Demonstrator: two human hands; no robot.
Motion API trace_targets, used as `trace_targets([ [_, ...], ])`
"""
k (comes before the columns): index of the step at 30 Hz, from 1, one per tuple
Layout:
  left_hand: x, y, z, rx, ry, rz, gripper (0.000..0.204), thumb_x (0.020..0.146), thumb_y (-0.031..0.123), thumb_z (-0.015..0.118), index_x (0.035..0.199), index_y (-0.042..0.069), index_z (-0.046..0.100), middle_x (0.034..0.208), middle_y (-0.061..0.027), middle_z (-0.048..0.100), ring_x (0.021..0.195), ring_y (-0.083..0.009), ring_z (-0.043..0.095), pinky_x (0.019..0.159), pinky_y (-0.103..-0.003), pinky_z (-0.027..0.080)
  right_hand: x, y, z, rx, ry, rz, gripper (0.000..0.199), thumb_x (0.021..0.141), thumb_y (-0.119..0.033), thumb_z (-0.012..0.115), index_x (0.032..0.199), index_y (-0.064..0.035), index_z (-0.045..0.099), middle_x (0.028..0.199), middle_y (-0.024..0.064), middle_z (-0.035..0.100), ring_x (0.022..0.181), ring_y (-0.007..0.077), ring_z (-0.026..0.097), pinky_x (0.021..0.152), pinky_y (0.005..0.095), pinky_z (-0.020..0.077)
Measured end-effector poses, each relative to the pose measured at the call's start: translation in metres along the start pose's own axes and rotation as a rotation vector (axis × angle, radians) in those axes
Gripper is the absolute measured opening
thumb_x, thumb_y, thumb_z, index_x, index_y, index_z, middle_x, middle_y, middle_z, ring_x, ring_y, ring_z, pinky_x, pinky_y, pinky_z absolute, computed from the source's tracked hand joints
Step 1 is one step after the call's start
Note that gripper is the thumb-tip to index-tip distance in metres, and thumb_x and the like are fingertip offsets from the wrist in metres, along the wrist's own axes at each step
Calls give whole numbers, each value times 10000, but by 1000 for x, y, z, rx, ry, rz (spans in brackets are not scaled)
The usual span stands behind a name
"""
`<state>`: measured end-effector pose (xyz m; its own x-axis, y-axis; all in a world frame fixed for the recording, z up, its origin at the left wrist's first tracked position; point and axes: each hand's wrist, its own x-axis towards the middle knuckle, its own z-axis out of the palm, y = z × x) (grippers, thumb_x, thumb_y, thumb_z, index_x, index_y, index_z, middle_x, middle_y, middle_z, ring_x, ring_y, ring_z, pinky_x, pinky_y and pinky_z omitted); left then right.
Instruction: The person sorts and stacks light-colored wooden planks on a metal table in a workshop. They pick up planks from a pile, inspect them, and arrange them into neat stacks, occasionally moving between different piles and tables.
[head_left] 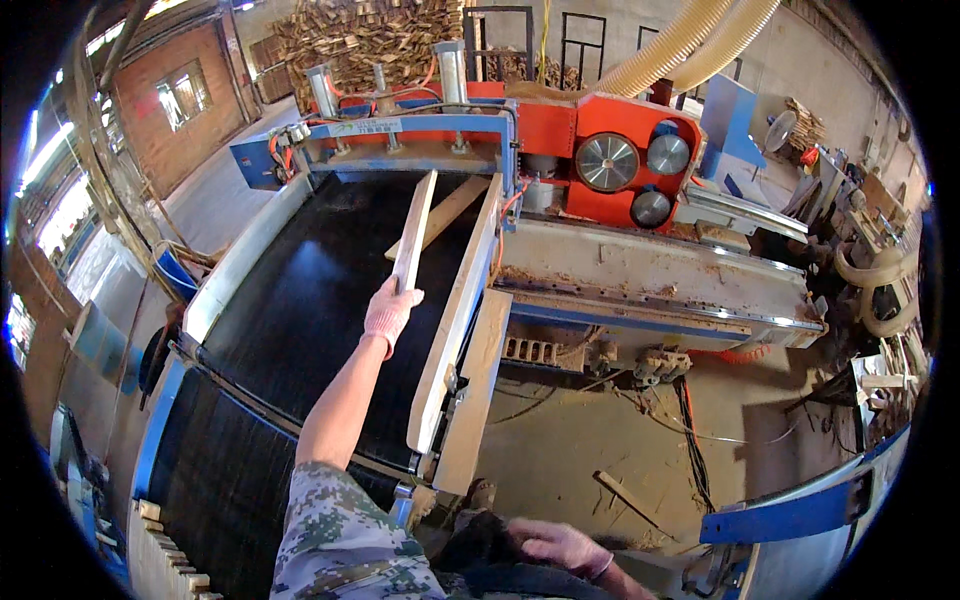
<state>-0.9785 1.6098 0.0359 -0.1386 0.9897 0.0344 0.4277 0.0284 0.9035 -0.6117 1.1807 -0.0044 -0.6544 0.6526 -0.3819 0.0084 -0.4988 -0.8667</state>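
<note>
My left hand, in a pale knit glove, reaches out over the black conveyor belt. It is closed round the near end of a light wooden strip, which points away toward the blue frame. A second wooden strip lies slantwise on the belt, partly behind the held one. My right hand, also gloved, hangs low near my body by dark clothing. Its fingers look loosely stretched and slightly blurred, and nothing shows in them.
A long wooden board runs along the belt's right side. Beyond stands a blue frame with upright cylinders, beside a red machine with round blades. Notched wood pieces sit at lower left. A stick lies on the floor.
</note>
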Motion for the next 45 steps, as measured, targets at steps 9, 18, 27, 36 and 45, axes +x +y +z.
trace_targets([
  [9, -135, 113, 29, -112, -351, 631, 924, 829, 259, 860, 1609, -21, 451, 1499, -211, 571, 1386, -309, 557, 1194, -414, 428, 115, -226, -38, -21, 388, -851, 964, 981, -444, 797, 1670, 24, 310, 1635, 187, 442, 1522, 314, 428, 1262, 441, 341],
  [18, -3, 110, 59, -64, -426, 799, 446, 939, 387, 795, 1274, 98, 741, 1146, -164, 760, 1150, -327, 703, 1030, -441, 547, 108, -219, -78, 189, 888, -914, 800, 830, -409, 747, 1466, -18, 460, 1187, 166, 653, 1102, 284, 648, 957, 423, 555],
  [27, 207, -33, 49, 988, 135, -86, 963, 884, 505, 795, 1653, 123, 358, 1636, -198, 405, 1538, -396, 356, 1260, -587, 270, -39, 69, -50, 29, 1416, 193, 360, 927, -129, 690, 1240, -61, 525, 878, -2, 546, 790, 120, 568, 681, 336, 502],
  [36, 194, 0, 41, 996, -93, -67, 808, 774, 516, 876, 1423, 78, 677, 1318, -166, 736, 1260, -338, 695, 1053, -429, 556, -99, 275, 40, 445, 1223, 661, 843, 873, -208, 856, 1567, -117, 386, 1108, 84, 673, 914, 194, 668, 789, 351, 569],
  [45, 57, -38, -29, -730, -337, -216, 404, 987, 450, 719, 1163, 90, 662, 866, -47, 613, 730, -188, 630, 628, -364, 543, -130, 406, 92, 152, 1221, 404, 635, 981, -426, 719, 1476, -66, 549, 1017, 73, 693, 816, 237, 678, 705, 413, 561],
])
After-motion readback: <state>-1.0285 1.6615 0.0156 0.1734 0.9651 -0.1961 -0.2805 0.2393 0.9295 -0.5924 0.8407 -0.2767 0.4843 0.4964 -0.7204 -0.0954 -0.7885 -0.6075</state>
